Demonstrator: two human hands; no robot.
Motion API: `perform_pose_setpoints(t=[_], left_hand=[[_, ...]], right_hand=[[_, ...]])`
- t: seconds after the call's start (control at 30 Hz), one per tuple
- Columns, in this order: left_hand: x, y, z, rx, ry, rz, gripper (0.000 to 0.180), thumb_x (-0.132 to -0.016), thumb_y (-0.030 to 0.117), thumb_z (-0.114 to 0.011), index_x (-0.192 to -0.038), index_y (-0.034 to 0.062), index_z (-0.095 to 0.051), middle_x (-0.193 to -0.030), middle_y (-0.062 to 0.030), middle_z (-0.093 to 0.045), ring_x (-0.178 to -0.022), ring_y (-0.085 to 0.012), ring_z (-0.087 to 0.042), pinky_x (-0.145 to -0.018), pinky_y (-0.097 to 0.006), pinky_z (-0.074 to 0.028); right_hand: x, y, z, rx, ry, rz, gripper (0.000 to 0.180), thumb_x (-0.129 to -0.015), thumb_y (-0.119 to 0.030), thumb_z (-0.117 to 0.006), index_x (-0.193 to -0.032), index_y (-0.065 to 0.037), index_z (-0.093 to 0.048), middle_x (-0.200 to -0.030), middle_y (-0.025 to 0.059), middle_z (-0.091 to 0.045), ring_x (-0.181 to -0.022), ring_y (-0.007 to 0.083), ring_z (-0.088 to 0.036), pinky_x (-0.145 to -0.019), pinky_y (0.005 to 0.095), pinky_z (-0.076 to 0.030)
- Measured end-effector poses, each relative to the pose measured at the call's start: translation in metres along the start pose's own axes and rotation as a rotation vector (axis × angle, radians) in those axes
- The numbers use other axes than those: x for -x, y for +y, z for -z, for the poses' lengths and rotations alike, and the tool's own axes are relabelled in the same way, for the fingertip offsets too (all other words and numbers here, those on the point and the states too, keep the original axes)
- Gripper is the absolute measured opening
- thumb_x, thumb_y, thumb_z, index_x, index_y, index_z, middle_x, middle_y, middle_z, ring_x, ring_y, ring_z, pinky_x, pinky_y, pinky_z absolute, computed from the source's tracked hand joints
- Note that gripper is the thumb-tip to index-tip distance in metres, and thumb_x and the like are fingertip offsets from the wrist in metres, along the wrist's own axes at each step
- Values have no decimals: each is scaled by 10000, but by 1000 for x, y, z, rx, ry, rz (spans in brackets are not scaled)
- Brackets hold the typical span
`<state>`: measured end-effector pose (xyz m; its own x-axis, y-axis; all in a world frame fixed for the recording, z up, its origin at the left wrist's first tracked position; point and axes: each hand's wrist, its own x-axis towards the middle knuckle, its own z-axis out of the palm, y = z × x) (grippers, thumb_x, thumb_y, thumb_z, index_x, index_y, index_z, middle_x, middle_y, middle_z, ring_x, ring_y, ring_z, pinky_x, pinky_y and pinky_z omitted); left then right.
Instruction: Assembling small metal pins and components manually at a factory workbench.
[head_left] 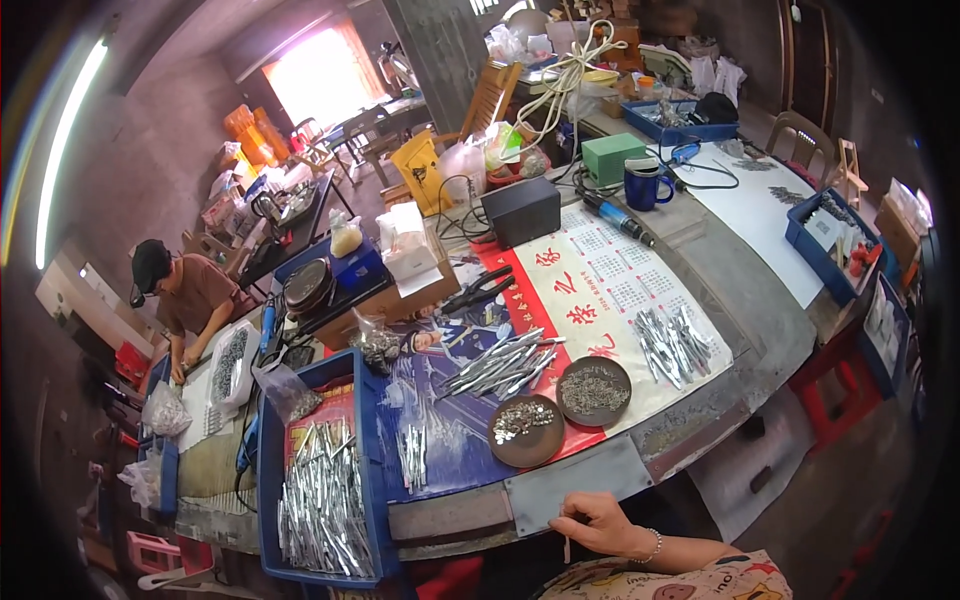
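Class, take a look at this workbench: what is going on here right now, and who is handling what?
A person sits at a cluttered workbench. One hand, wearing a beaded bracelet, rests at the bench's metal front edge, pinching a thin pale stick; which hand it is cannot be told. On the bench lie two round brown dishes of small metal parts, loose piles of silver metal rods, and a blue plastic tray full of them. Another person in a cap works at the far left.

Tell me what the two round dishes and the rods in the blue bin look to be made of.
Round dishes: dull brown with thin rims, probably metal or plastic; the look leaves it open. Rods in the blue bin: bright silver with sharp glints, so likely bare metal. The bin's even, saturated blue suggests moulded plastic. One hand rests at the table edge.
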<state>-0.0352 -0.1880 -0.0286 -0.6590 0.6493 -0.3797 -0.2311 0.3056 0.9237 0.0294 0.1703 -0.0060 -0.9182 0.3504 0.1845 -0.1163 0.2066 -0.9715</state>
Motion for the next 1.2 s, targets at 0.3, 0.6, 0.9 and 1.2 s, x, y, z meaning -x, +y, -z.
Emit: perform_pose_setpoints(t=[0.3,0.6,0.9,1.2], left_hand=[[-94,17,-3,-117,-411,35,210,-929,123,-538,-1104,6,-538,-968,-159,-602,-868,-198,-575,-745,-299,-471],[-161,24,-46,-178,-640,-8,211,-928,119,-539,-1107,5,-537,-975,-161,-602,-881,-199,-577,-755,-302,-473],[-139,25,-38,-220,-486,14,213,-927,115,-541,-1109,5,-535,-982,-163,-603,-895,-199,-578,-766,-304,-474],[-132,23,-44,-253,-375,4,215,-927,111,-542,-1112,4,-533,-990,-166,-603,-908,-200,-579,-776,-307,-476]], right_hand=[[-6,9,-14,14,-66,168,281,-911,-251,-586,-754,-28,-519,-594,93,-524,-517,219,-583,-522,338,-423],[6,-8,-4,50,-13,121,204,-907,-168,-590,-761,-25,-603,-560,61,-597,-457,158,-594,-465,290,-452],[4,-10,-2,9,-54,115,213,-889,-174,-619,-734,-29,-599,-563,83,-580,-480,176,-586,-472,308,-443],[11,-12,0,16,-40,110,210,-875,-188,-641,-739,-32,-602,-601,92,-586,-515,182,-587,-492,317,-445]])
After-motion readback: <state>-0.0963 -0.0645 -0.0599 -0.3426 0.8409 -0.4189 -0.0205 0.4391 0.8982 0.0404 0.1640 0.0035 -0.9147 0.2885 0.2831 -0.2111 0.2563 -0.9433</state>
